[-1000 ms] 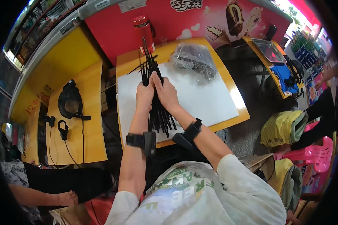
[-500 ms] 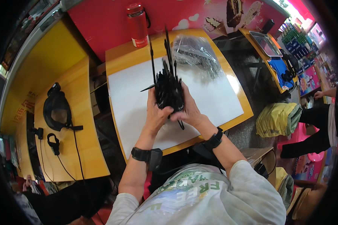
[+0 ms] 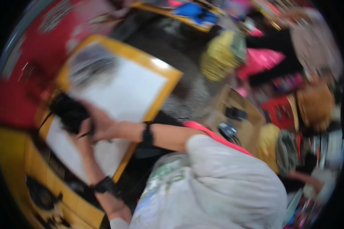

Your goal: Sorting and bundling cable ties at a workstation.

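Note:
Both my hands grip a bundle of thin black strips (image 3: 69, 112), held over the white-topped table. Motion blurs the bundle, and its exact kind cannot be made out. My left hand (image 3: 82, 138) closes round its near end, while my right hand (image 3: 100, 121) wraps its right side. One thin strip sticks out toward the lower left. Beyond my right hand, on the white sheet (image 3: 135, 84), lies a clear plastic bag (image 3: 93, 65) with dark, thin pieces inside.
A yellow side table (image 3: 74, 198) with black gear stands at the lower left. An open cardboard box (image 3: 252, 126) holding dark objects is on my right. Past it are a yellow sack (image 3: 219, 57), a pink bag (image 3: 262, 63) and a person in dark trousers (image 3: 273, 42).
My view has swung to the right and blurred, so the table now appears tilted and further left. Both hands still hold the black bundle; fewer strips show sticking out.

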Demonstrator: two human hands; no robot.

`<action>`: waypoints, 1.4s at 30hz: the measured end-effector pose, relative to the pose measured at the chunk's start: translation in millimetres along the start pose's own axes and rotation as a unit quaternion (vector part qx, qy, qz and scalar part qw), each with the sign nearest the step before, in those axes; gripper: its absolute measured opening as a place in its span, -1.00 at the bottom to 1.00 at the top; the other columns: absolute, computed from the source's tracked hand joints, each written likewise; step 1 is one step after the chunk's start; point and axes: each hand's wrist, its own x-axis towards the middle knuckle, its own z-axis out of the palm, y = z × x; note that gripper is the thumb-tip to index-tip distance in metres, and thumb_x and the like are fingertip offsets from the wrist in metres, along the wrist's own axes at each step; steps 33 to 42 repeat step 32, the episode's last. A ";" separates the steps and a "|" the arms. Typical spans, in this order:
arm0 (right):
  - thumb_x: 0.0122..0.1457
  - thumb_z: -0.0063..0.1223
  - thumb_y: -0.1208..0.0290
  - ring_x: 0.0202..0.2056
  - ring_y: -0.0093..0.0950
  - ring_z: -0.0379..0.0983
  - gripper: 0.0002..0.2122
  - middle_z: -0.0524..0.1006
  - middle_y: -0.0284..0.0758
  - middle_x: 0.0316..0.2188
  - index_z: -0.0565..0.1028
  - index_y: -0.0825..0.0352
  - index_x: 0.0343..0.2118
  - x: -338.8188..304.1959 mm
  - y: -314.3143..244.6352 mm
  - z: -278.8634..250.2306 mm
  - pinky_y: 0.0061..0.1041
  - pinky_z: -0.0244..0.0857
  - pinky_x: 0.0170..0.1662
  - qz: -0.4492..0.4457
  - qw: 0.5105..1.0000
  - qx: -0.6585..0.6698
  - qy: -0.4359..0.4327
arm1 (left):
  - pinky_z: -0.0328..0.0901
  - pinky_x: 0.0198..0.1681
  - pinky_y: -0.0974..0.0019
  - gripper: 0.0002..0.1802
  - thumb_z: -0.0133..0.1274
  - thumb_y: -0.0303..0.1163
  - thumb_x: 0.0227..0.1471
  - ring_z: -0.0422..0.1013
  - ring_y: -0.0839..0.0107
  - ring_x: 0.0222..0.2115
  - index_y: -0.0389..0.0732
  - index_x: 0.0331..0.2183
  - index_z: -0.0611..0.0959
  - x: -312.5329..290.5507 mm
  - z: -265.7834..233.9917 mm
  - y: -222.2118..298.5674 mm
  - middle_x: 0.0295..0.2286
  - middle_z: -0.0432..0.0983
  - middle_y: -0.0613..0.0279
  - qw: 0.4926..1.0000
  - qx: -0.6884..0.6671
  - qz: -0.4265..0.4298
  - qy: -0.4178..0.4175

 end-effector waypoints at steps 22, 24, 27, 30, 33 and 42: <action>-0.17 0.27 0.58 -0.21 -0.48 0.39 -0.55 0.43 -0.29 -0.21 0.35 0.42 -0.15 -152.6 -267.4 -387.2 -0.47 0.28 -0.08 -0.360 0.723 -0.079 0.584 | 0.12 0.06 0.14 -0.13 0.22 -0.14 -0.29 0.20 0.07 -0.03 -0.43 0.00 0.26 -216.8 468.2 246.1 -0.07 0.23 -0.20 0.702 0.054 0.329 -0.630; -0.12 0.25 0.52 -0.10 -0.43 0.35 -0.47 0.39 -0.27 -0.12 0.30 0.45 -0.04 -167.4 -279.5 -388.4 -0.43 0.21 0.00 -0.342 0.739 -0.046 0.579 | -0.08 0.15 0.03 -0.01 0.10 0.12 -0.27 -0.06 -0.15 0.09 -0.44 0.03 0.23 -231.3 482.1 247.0 0.04 -0.06 -0.32 0.659 0.176 0.375 -0.628; -0.09 0.24 0.44 -0.08 -0.45 0.32 -0.49 0.38 -0.28 -0.11 0.31 0.46 -0.05 -177.1 -283.2 -390.8 -0.44 0.17 0.02 -0.334 0.686 -0.106 0.637 | -0.04 0.14 0.05 -0.01 0.14 0.09 -0.29 -0.01 -0.10 0.09 -0.42 0.03 0.24 -245.7 490.8 248.9 0.04 0.05 -0.27 0.654 0.178 0.449 -0.583; -0.15 0.30 0.52 0.02 -0.39 0.25 -0.24 0.27 -0.21 0.01 0.07 0.41 0.10 -192.1 -283.9 -409.5 -0.40 0.14 0.07 -0.294 0.738 -0.118 0.596 | 0.10 0.08 0.20 0.02 0.17 0.11 -0.30 0.23 0.02 -0.01 -0.41 0.05 0.23 -257.8 486.9 260.7 -0.09 0.28 -0.22 0.660 0.111 0.348 -0.656; -0.13 0.28 0.51 0.03 -0.39 0.24 -0.23 0.24 -0.21 0.04 0.02 0.39 0.12 -245.4 -216.6 -341.6 -0.41 0.14 0.08 -0.279 0.751 -0.112 0.589 | 0.10 0.09 0.20 0.07 0.16 0.11 -0.27 0.23 0.01 0.00 -0.51 0.06 0.17 -260.9 491.1 258.9 -0.06 0.25 -0.28 0.643 0.133 0.349 -0.669; -0.13 0.28 0.51 0.03 -0.39 0.24 -0.23 0.24 -0.21 0.04 0.02 0.39 0.12 -245.4 -216.6 -341.6 -0.41 0.14 0.08 -0.279 0.751 -0.112 0.589 | 0.10 0.09 0.20 0.07 0.16 0.11 -0.27 0.23 0.01 0.00 -0.51 0.06 0.17 -260.9 491.1 258.9 -0.06 0.25 -0.28 0.643 0.133 0.349 -0.669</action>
